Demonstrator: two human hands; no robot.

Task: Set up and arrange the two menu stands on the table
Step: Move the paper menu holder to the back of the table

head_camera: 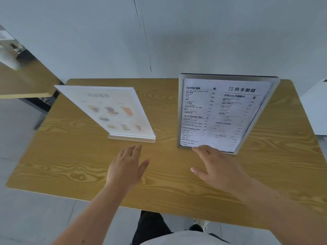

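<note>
Two menu stands are upright on the wooden table [74, 167]. The left menu stand [113, 112] is clear acrylic with a pale sheet of drink pictures, leaning back on a clear base. The right menu stand [221, 112] has a silver frame and a white sheet of black text headed COFFEE. My left hand [126, 167] hovers flat with spread fingers just in front of the left stand's base, apart from it. My right hand [215, 167] is spread too, and its fingertips touch the bottom edge of the right stand.
A grey-white wall runs right behind the table's far edge. Another wooden table [23, 82] stands at the far left with blurred items on it. A white surface [316, 110] shows at the right edge. Below the near edge are my legs and a shoe.
</note>
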